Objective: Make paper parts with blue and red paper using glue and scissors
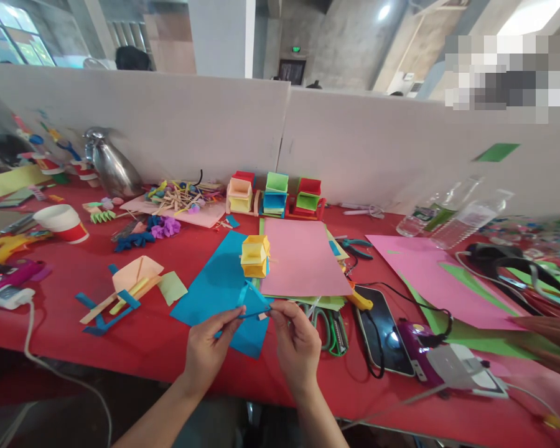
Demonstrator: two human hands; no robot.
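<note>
Between my hands is a thin blue paper strip (254,313), bent into a triangle-like shape that points away from me. My left hand (211,346) pinches its left corner between thumb and fingers. At the right corner, my right hand (297,346) pinches the same strip. Below and behind it lies a blue paper sheet (205,283). Just beyond the strip stands a small yellow folded-paper piece (254,256), at the edge of a pink paper sheet (303,258). Green-handled scissors (325,330) and a green utility knife (340,336) lie beside my right hand.
Left, a wooden-stick and blue paper model (109,311) and a paper cup (64,223) stand on the red table (158,354). Colourful paper box models (276,198) line the back. Right are a phone (386,336), plastic bottles (469,218) and another person's hand (550,339).
</note>
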